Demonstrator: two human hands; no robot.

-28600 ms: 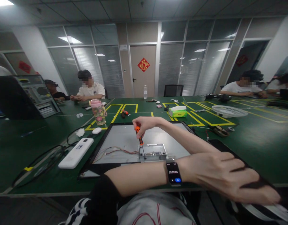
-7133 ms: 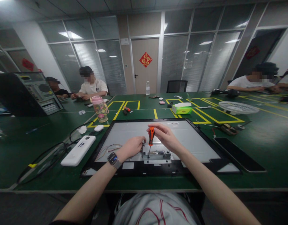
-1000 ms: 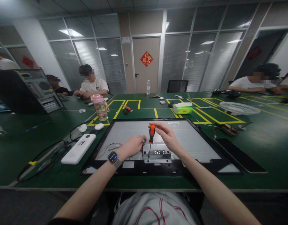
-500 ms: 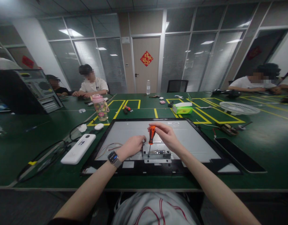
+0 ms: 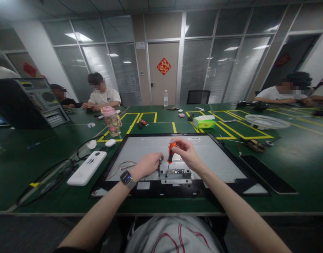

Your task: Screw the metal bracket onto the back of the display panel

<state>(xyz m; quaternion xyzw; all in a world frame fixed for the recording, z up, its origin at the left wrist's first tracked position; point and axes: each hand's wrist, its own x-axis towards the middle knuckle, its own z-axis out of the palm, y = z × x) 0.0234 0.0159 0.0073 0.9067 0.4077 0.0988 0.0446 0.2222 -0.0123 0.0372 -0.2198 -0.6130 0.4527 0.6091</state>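
Observation:
My right hand (image 5: 186, 151) is closed around the handle of an orange and black screwdriver (image 5: 171, 154). The screwdriver leans slightly, and its shaft runs down to the left front of a silver metal bracket (image 5: 177, 174) with a small circuit board in it. At the bracket's left end, my left hand (image 5: 150, 163) has its fingers curled in and pinches that edge; the fingertips are partly hidden. Both rest over a flat display panel (image 5: 216, 158) with a grey back and black frame. Thin wires (image 5: 119, 168) lie left of the bracket.
Left of the panel are a white power bank (image 5: 87, 168), black cables (image 5: 48, 179) and a pink-lidded bottle (image 5: 111, 121). A black phone (image 5: 267, 174) lies on the right. Beyond stand a tissue pack (image 5: 204, 122) and a white round grille (image 5: 267, 122). Other people sit farther off.
My right hand has shifted slightly to the right and turned on the screwdriver, whose handle tilts a bit more to the right. My left hand stays at the bracket.

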